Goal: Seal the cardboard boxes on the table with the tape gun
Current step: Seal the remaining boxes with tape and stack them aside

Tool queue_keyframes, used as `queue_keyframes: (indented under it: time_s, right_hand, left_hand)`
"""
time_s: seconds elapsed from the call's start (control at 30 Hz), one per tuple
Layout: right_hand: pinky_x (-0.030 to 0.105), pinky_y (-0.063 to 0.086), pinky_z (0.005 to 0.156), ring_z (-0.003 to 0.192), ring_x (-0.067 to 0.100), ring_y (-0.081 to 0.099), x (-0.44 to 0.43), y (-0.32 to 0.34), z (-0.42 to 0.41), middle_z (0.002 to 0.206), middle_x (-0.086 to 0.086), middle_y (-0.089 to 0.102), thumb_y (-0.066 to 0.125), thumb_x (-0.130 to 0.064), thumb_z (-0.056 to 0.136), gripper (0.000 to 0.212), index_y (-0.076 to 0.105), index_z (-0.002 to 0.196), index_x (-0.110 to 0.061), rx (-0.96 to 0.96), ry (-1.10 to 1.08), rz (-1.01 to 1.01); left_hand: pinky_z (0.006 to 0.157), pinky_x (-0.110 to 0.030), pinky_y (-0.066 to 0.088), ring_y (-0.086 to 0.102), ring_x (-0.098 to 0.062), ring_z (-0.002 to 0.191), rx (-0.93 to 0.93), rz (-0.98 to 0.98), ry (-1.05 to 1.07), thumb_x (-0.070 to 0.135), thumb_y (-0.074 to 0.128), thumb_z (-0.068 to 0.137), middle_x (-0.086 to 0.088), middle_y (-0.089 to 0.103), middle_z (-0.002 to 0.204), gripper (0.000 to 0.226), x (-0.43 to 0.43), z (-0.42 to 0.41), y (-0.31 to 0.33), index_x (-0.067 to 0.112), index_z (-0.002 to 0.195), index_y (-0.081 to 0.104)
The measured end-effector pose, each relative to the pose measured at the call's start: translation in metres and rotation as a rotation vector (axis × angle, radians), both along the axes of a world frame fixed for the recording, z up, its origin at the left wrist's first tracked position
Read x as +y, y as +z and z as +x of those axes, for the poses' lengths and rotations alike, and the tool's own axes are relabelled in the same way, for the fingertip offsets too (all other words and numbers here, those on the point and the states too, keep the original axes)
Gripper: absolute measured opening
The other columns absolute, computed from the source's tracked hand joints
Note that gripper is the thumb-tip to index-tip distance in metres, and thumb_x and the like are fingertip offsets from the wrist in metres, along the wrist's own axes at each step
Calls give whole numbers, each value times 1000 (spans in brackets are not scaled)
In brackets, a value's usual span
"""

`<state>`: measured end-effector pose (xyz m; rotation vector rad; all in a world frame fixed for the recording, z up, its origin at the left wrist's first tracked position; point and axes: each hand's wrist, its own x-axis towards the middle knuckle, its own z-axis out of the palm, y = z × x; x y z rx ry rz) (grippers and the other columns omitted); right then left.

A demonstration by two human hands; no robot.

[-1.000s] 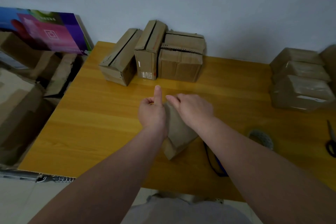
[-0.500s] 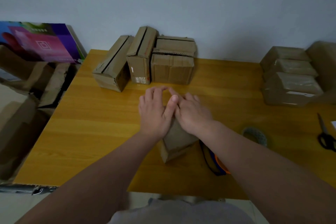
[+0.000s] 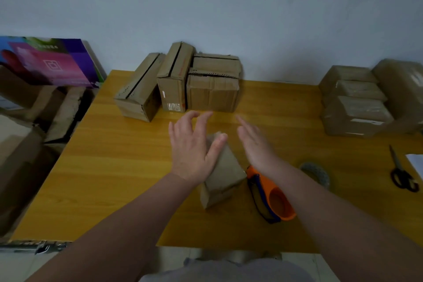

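Flaps down, box ready for tape: that looks like the step in hand. The left hand hovers over the small box, fingers spread and straight, gripping nothing. The thumb lies across the box's far top, though whether it presses I cannot tell. The right hand is open too, flat and blurred, empty, just right of the box. Under its wrist, nearer the person than those fingers, the orange tape gun lies on the worktop just beside the box. Next move, I judge — right fingers come back for the gun's handle while the left steadies the box. Beyond the fingertips, more unsealed boxes wait.
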<state>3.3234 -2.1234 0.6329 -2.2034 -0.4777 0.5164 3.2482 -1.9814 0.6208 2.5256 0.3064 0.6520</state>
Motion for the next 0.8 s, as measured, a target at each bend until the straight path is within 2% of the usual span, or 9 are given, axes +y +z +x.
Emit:
queue_keyframes:
  time_s: [0.07,0.13,0.2,0.23,0.37,0.5,0.6,0.67,0.8]
  right_hand:
    - [32,28,109,137,19,35,-17,-3,2,150,3,40,26,-36,105,44,35,147,-25,54,-28,-64]
    - [29,34,101,131,20,44,-27,-7,1,142,6,49,30,-30,105,42,39,145,-21,129,-12,-122]
    - [29,36,99,129,21,47,-31,-8,-1,139,6,52,34,-25,104,42,39,145,-20,186,-32,-123]
    - [30,39,99,127,23,49,-32,-10,-2,137,6,52,36,-23,103,42,40,145,-20,197,-46,-130]
    - [27,40,87,119,23,51,-43,-21,-5,137,6,50,42,-28,102,39,46,140,-19,192,-75,-337]
    - [28,41,61,87,19,55,-57,-31,-16,93,-1,53,44,-37,99,26,56,109,-16,129,-62,-676]
    - [27,42,58,81,19,57,-60,-37,-30,81,-2,51,52,-50,92,33,52,86,-18,28,-24,-844]
    - [28,43,57,76,18,56,-60,-41,-34,77,-3,50,61,-51,88,34,51,88,-19,-5,-28,-900]
    - [33,48,62,81,21,55,-57,-50,-37,91,1,52,61,-22,91,36,43,121,-15,43,-96,-810]
  left_hand:
    - [113,-65,1,25,-29,138,246,146,-127,87,2,73,-11,31,146,103,-3,-5,9,22,147,31]
    - [111,-60,-13,6,-26,146,501,313,-248,95,6,58,-6,8,158,119,-5,-6,15,24,153,4]
    - [113,-59,-11,-1,-27,147,667,397,-323,97,26,56,-6,-4,160,127,-8,-4,17,22,152,-11]
    - [115,-59,-8,2,-28,146,702,396,-338,93,39,59,-7,-1,160,128,-10,-2,19,21,151,-13]
    - [117,-56,6,17,-32,141,690,268,-339,70,67,63,-7,18,152,128,-9,5,30,23,152,-12]
    - [113,-45,28,21,-32,137,609,-137,-286,48,80,65,-4,16,148,126,18,7,31,23,153,-7]
    - [106,-38,34,21,-30,137,650,-326,-277,29,83,69,-1,9,150,122,36,4,19,22,154,-5]
    - [105,-37,32,18,-29,139,715,-384,-279,20,82,70,-1,7,152,119,44,1,9,22,154,-3]
    - [112,-39,22,1,-28,146,869,-315,-309,17,84,67,1,-9,158,125,69,-3,-15,24,153,-6]
